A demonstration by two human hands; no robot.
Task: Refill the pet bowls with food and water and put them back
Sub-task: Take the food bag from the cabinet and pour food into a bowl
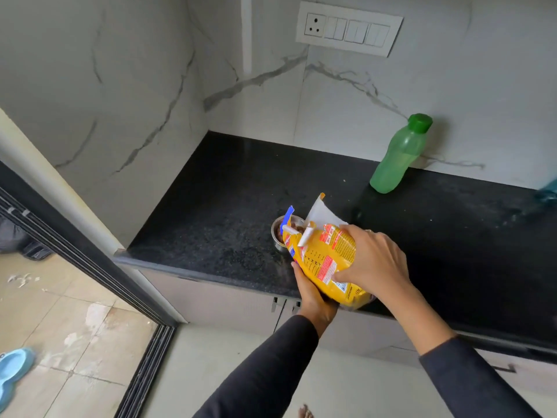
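A yellow pet food bag (322,260) is tilted over a small steel bowl (278,235) on the black counter (226,206), its torn mouth over the bowl. Brown kibble shows inside the bowl. My left hand (312,297) grips the bag from underneath at its bottom end. My right hand (373,260) holds the bag from above on its right side. A green water bottle (398,155) with a green cap stands at the back of the counter against the wall.
A blue bowl stand (13,369) lies on the tiled floor at lower left, beyond a sliding door track (144,372). A switch panel (348,28) is on the marble wall. A bluish object (548,191) shows at the right edge.
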